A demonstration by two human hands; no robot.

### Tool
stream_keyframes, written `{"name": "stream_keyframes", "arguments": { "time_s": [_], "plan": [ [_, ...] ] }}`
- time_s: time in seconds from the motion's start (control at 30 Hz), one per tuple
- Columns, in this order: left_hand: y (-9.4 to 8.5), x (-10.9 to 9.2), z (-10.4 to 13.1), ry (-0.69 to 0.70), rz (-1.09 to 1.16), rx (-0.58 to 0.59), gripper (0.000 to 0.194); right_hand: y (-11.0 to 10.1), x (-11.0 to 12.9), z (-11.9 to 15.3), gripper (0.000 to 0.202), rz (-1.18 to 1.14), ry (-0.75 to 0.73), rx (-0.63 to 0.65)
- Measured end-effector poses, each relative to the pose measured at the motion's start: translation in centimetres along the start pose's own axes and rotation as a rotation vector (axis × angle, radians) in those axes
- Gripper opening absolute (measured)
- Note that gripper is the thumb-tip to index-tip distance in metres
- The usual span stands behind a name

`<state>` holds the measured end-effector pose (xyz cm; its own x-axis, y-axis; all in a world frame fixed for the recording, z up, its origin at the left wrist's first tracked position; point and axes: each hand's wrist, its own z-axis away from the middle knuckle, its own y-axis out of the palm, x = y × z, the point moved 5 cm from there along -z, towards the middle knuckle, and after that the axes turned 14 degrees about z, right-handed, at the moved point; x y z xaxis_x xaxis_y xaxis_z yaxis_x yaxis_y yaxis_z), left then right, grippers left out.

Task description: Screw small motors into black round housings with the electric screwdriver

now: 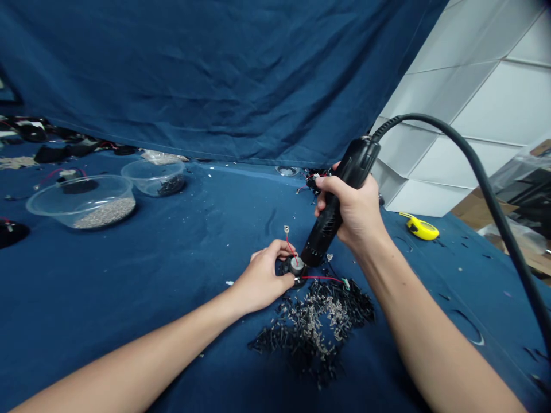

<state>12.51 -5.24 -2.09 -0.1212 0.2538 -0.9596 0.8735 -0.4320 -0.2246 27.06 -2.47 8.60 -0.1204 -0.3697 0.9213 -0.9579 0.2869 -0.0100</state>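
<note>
My right hand (355, 206) is wrapped around a thick black corded power tool (340, 198), which slants down to the left. The tool's wide lower end sits against or just above a small round black part with a silver motor-like centre (297, 264); its tip is hidden there. My left hand (264, 275) grips that part by its rim, fingers behind and thumb in front. A red wire with a small connector (286, 229) rises from it, and another red wire (322, 278) runs right. Just in front lies a loose heap of small black and silver pieces (318, 321), like screws or pins.
At left stand a clear plastic bowl (43, 205) with small silver pieces and a smaller clear tub (133, 169) with dark ones. A yellow tape measure (422, 228) lies at right, near the tool's thick cable (477, 166). Blue cloth (193, 74) hangs behind.
</note>
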Motion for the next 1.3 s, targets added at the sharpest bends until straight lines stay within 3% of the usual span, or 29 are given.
{"name": "stream_keyframes", "arguments": {
  "time_s": [0.47,1.3],
  "plan": [
    [0.1,-0.1,0.0,0.004,0.01,0.018,0.037,0.8,1.6,1.6,0.03,0.122,-0.196,-0.043],
    [0.1,0.4,0.0,0.003,0.021,0.008,0.039,1.4,4.3,3.6,0.027,0.32,-0.299,-0.124]
  ]
}}
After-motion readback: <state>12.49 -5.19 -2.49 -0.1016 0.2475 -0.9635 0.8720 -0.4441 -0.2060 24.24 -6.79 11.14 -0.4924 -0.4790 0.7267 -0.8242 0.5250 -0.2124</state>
